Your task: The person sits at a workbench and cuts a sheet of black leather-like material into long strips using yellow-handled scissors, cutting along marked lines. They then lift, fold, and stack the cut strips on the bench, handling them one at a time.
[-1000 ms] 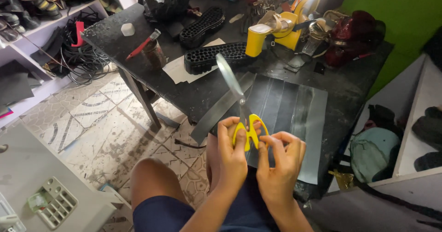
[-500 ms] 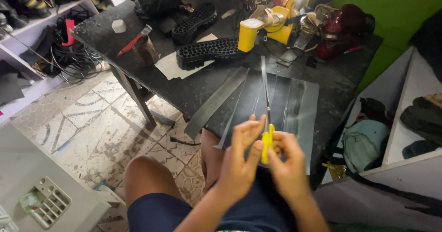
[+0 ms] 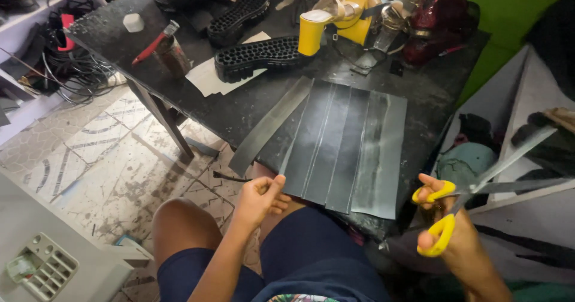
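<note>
Scissors (image 3: 479,197) with yellow loops sit in the right hand (image 3: 452,233), thumb and fingers threaded through the handles, the blades spread apart and pointing up and away to the right, clear of the table (image 3: 120,35). Well to the left of that grip, the left hand (image 3: 259,199) pinches the near edge of the dark sheet (image 3: 344,143) between thumb and curled fingers. The sheet lies flat on the black table, cut into long strips, one loose strip (image 3: 269,125) angled off beside the left hand. Beyond the sheet lie two black shoe soles (image 3: 257,56) and a yellow heeled shoe (image 3: 326,23).
</note>
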